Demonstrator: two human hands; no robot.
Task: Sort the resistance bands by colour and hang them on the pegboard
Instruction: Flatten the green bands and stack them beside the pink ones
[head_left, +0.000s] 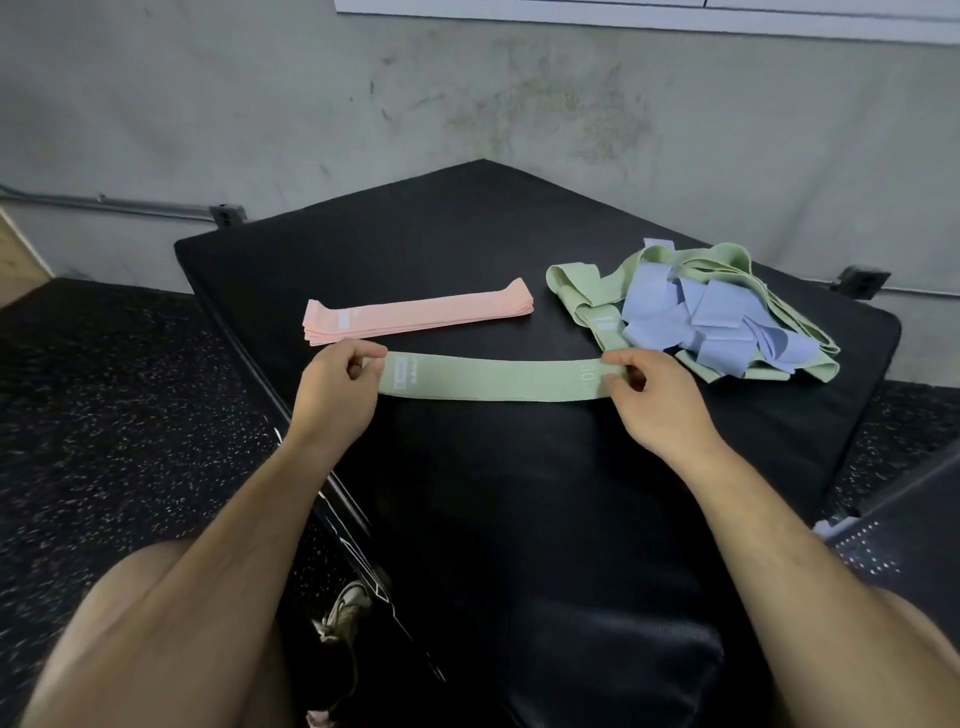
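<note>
Head view: a green resistance band (493, 378) is being held flat and stretched out across the black padded bench (467, 244), just in front of the person. Its left end is being pinched by the left hand (335, 387), the fingers (363, 358) curled narrowly round the fabric beside a white label. Its right end is being pinched in the same way by the right hand (654, 402), whose fingers (621, 361) are closing over the edge next to a pale printed number.

Just beyond the held band, a neat stack of pink bands (415, 318) is lying flat on the bench, near the left hand but apart from it. To the right, a loose heap of green and blue bands (722, 317) is being left tangled, with the blue ones on top. Its near edge is lying just beside the right hand, and whether it is touching the held band cannot be told.

The bench is being backed by a stained concrete wall (467, 93), along which a conduit is running to an outlet box (227, 214); a second outlet box (860, 280) is showing at the right. Speckled rubber flooring (130, 395) is surrounding the bench. A dark perforated panel (883, 535) is being cropped at the right edge, and a shoe (348, 608) is showing below the left forearm.
</note>
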